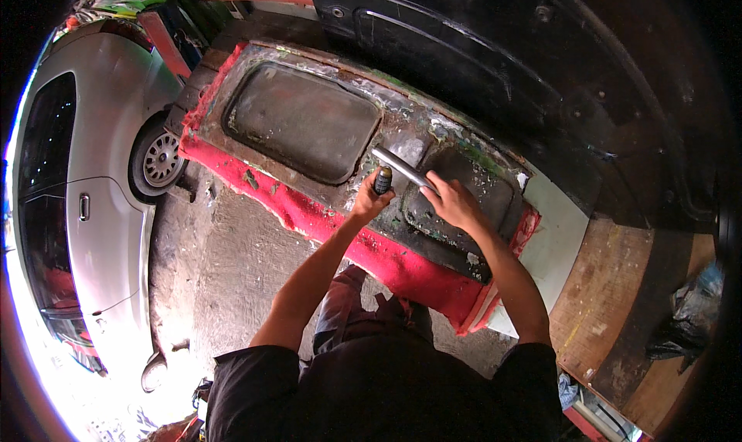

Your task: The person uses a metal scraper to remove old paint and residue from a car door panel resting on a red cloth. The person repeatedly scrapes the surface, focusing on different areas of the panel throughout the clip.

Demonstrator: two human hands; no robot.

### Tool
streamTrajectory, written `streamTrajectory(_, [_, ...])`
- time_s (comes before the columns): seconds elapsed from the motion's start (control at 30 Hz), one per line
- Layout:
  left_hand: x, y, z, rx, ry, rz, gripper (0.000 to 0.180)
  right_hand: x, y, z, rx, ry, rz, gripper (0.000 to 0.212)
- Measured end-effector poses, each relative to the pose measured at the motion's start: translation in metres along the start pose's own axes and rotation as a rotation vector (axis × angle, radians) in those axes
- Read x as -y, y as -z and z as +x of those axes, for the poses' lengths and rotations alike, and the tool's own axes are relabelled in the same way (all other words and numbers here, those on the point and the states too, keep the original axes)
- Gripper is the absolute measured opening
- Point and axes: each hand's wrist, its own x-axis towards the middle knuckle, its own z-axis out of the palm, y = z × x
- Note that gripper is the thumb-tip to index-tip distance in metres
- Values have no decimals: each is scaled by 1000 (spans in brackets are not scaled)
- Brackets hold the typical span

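Observation:
A worn metal panel point(393, 121) with two recessed sections lies before me on a red cloth point(386, 264). Flaking paint and pale patches mark its surface. My left hand point(369, 202) is closed around a short black handle point(382, 180) with a yellowish end, held upright over the panel's middle; whatever part sits below my fist is hidden. In my right hand point(456, 204) is a grey metal bar point(399, 164), gripped at its near end. The bar slants up and left, its far end close above the black handle.
A large black vehicle panel point(495, 63) stands behind the work. To the left is a silver car point(108, 156) on the concrete floor point(224, 264). Wooden boards point(610, 279) and a dark plastic bag point(688, 318) are at right, beside a pale board point(553, 233).

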Motion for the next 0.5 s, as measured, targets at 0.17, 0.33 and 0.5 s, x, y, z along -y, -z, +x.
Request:
streamTrajectory(0.17, [1,-1,0,-12,62,49,27,-2,16,1,-173,-50,120,29])
streamTrajectory(0.33, [11,2,5,17,-4,261,33,4,7,-4,-100,-259,292,33])
streamTrajectory(0.5, [8,-4,-7,-99,87,53,32,4,17,-4,2,-95,68,32])
